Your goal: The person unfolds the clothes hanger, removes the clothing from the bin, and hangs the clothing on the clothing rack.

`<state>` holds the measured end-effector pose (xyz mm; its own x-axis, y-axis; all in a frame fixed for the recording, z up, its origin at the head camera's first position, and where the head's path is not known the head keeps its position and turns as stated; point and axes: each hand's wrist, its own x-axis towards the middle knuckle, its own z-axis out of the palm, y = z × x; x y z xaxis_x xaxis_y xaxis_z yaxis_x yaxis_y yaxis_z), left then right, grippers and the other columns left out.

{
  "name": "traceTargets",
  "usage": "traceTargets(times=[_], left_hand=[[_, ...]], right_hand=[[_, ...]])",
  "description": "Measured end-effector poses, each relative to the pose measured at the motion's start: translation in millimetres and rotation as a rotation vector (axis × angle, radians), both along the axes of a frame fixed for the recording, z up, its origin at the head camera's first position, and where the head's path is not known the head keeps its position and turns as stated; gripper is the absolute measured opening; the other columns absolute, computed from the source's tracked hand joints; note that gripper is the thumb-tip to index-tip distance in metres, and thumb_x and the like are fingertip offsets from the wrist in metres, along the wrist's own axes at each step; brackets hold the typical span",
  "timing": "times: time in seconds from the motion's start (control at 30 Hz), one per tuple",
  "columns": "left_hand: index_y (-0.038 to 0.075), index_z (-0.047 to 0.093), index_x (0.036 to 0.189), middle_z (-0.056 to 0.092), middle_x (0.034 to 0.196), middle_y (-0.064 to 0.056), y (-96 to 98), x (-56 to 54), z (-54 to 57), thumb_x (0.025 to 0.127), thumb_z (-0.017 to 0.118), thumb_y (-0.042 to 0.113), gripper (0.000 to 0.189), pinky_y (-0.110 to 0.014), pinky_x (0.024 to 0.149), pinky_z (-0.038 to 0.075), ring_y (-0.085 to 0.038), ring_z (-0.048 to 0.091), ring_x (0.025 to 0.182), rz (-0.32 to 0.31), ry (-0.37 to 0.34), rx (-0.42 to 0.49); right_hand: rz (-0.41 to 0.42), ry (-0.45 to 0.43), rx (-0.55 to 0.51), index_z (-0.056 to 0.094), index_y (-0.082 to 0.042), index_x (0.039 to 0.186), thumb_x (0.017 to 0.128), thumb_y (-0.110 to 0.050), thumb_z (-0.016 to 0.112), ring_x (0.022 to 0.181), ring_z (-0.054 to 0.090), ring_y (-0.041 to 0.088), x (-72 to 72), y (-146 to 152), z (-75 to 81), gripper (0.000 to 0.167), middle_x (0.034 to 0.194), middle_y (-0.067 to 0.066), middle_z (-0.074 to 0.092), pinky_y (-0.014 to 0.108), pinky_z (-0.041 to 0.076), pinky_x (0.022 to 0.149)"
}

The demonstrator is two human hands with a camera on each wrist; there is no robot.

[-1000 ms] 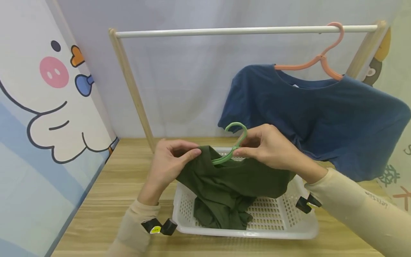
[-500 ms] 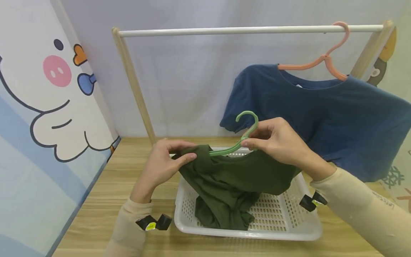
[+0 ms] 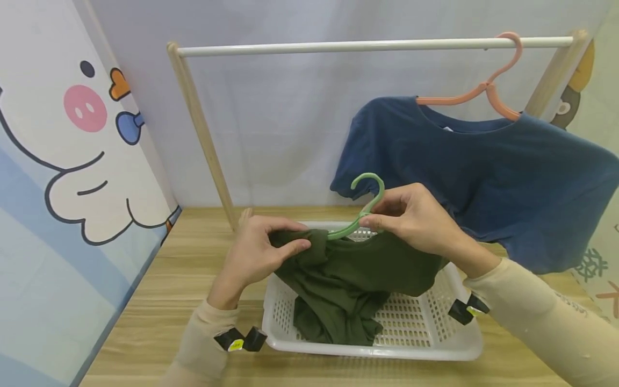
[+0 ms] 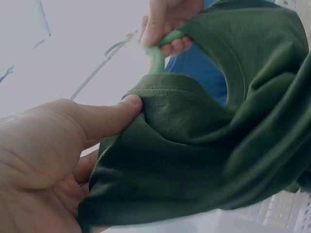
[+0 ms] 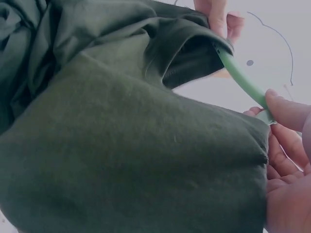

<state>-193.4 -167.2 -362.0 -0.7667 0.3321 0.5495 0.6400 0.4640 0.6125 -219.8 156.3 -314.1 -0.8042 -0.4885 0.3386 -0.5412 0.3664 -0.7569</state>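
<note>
A dark green T-shirt (image 3: 358,269) hangs between my hands, its lower part resting in a white basket (image 3: 435,352). My left hand (image 3: 256,252) pinches the shirt's left shoulder near the neckline, thumb in front and fingers behind. With my right hand (image 3: 411,217) I grip a light green hanger (image 3: 345,231) just below its hook, which stands up above the collar. In the right wrist view one arm of the hanger (image 5: 243,82) runs into the neck opening toward the left hand. The shirt's fabric covers both ends of the hanger.
Behind the basket stands a clothes rack with a white rail (image 3: 300,48) and wooden posts (image 3: 203,129). At its right a blue T-shirt (image 3: 464,166) hangs on a pink-orange hanger (image 3: 452,100), close behind my right hand. A wooden tabletop (image 3: 188,252) lies beneath.
The hanger and right hand rose slightly to the right, then came partway back down. My left hand shifted outward and back in along the shoulder, where the fabric now bunches nearer the hanger's middle.
</note>
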Motion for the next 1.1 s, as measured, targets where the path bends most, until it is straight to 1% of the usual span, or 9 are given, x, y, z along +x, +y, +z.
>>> traceTargets(times=[0.13, 0.23, 0.3, 0.37, 0.53, 0.6, 0.73, 0.9, 1.1], left_hand=[[0.012, 0.090, 0.112, 0.086, 0.108, 0.000, 8.3, 0.9, -0.3, 0.089, 0.097, 0.013, 0.024, -0.040, 0.095, 0.065, -0.018, 0.082, 0.103, -0.048, -0.018, 0.014], [0.013, 0.090, 0.111, 0.086, 0.107, 0.001, 8.9, 0.6, -1.4, 0.089, 0.097, 0.014, 0.023, -0.036, 0.093, 0.065, -0.016, 0.082, 0.102, -0.050, -0.024, 0.023], [0.014, 0.090, 0.109, 0.086, 0.105, 0.002, 6.3, -0.4, -1.7, 0.088, 0.098, 0.013, 0.022, -0.039, 0.100, 0.062, -0.016, 0.082, 0.100, -0.045, -0.023, 0.035], [0.014, 0.090, 0.108, 0.086, 0.104, 0.002, 2.3, -1.7, -1.2, 0.087, 0.098, 0.012, 0.022, -0.046, 0.118, 0.050, -0.017, 0.082, 0.099, -0.041, -0.024, 0.046], [0.012, 0.090, 0.107, 0.086, 0.104, 0.000, -7.9, -5.3, 3.9, 0.087, 0.098, 0.011, 0.022, -0.045, 0.112, 0.056, -0.019, 0.082, 0.100, -0.020, -0.053, 0.074], [0.012, 0.090, 0.108, 0.086, 0.105, -0.001, -11.4, -5.9, 6.4, 0.087, 0.098, 0.011, 0.022, -0.041, 0.094, 0.065, -0.019, 0.082, 0.101, -0.015, -0.069, 0.083], [0.012, 0.090, 0.107, 0.086, 0.106, -0.002, -16.3, -4.3, 9.5, 0.087, 0.098, 0.011, 0.022, -0.033, 0.093, 0.064, -0.020, 0.081, 0.102, 0.003, -0.076, 0.077], [0.015, 0.091, 0.105, 0.086, 0.105, 0.002, -16.9, -1.2, 9.3, 0.086, 0.099, 0.014, 0.021, -0.036, 0.093, 0.064, -0.018, 0.081, 0.101, 0.021, -0.069, 0.038], [0.014, 0.091, 0.104, 0.086, 0.104, -0.001, -17.8, -0.9, 5.5, 0.086, 0.099, 0.012, 0.020, -0.055, 0.122, 0.044, -0.024, 0.081, 0.102, 0.034, -0.062, 0.037]], right_hand=[[0.026, 0.005, 0.006, 0.087, -0.012, 0.100, 0.098, -0.016, 0.088, 0.081, 0.081, 0.022, 3.4, -7, -2.2, 0.004, 0.091, -0.003, 0.084, 0.034, 0.066, 0.072], [0.034, 0.003, 0.031, 0.087, -0.013, 0.103, 0.098, -0.018, 0.089, 0.084, 0.081, 0.019, 4.8, -8, -1.7, 0.007, 0.095, -0.003, 0.084, 0.034, 0.066, 0.075], [0.042, 0.007, 0.047, 0.086, -0.014, 0.108, 0.097, -0.018, 0.090, 0.089, 0.081, 0.018, 4.8, -3, 0.4, 0.012, 0.099, -0.003, 0.084, 0.033, 0.066, 0.079], [0.048, 0.020, 0.066, 0.085, -0.015, 0.114, 0.097, -0.017, 0.090, 0.094, 0.081, 0.017, 4.8, 8, 3.5, 0.019, 0.105, -0.003, 0.084, 0.032, 0.066, 0.083], [-0.017, 0.036, 0.136, 0.084, -0.021, 0.123, 0.096, -0.016, 0.091, 0.104, 0.079, 0.014, 8.0, 49, 8.2, 0.028, 0.115, -0.003, 0.084, 0.024, 0.062, 0.089], [-0.055, 0.025, 0.177, 0.084, -0.022, 0.123, 0.096, -0.018, 0.091, 0.106, 0.079, 0.012, 10.7, 64, 6.9, 0.028, 0.117, -0.004, 0.084, 0.023, 0.060, 0.089], [-0.101, -0.007, 0.220, 0.086, -0.024, 0.121, 0.096, -0.021, 0.091, 0.106, 0.078, 0.009, 15.0, 83, 0.6, 0.026, 0.118, -0.006, 0.083, 0.023, 0.060, 0.088], [-0.079, 0.009, 0.153, 0.088, -0.021, 0.111, 0.100, -0.013, 0.087, 0.095, 0.080, 0.014, 14.6, 86, -4.6, 0.014, 0.108, -0.002, 0.084, 0.026, 0.063, 0.081], [-0.139, 0.033, 0.069, 0.088, -0.017, 0.112, 0.104, -0.012, 0.082, 0.090, 0.079, 0.014, 16.2, 85, 4.9, 0.012, 0.108, 0.001, 0.084, 0.024, 0.063, 0.077]])
